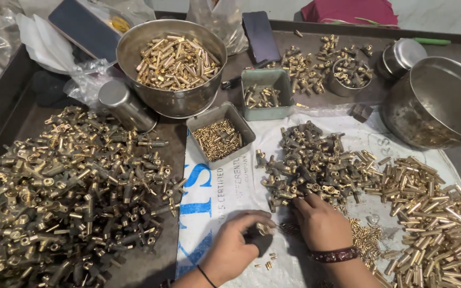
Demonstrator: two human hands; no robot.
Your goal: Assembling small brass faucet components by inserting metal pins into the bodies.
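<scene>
While the table is packed w/ metal bits, the biggest lot is the heap of brass valve bodies with dark handles (70, 192) on the left side. Next biggest is the spread of plain brass tubes (433, 213) on the right, lying on a white printed sack (225, 197). A smaller pile of brass fittings (316, 165) sits in the middle of the sack, just above both hands. At the back stand a steel bowl of brass rods (174, 66) and a big steel pot (444, 104) on the right. Then come two small trays: a grey tray of tiny brass pins (220, 137) and a green tray (265, 95) w/ a few parts.

The left hand (236, 248) is curled round one brass valve piece with a dark handle (261, 234), held low on the sack near the bottom edge of the view. The right hand (321, 221) lies palm down, fingers reaching into the edge of the middle pile; I can't tell if it grips anything.

The held piece is prob. stiff and hard, heavy for its size, not easy to break. Bare brass looks smooth, so maybe slippy. The dark handle seems the best spot to hold, w/ the brass end left free. The tiny pins look light and would roll away fast.
</scene>
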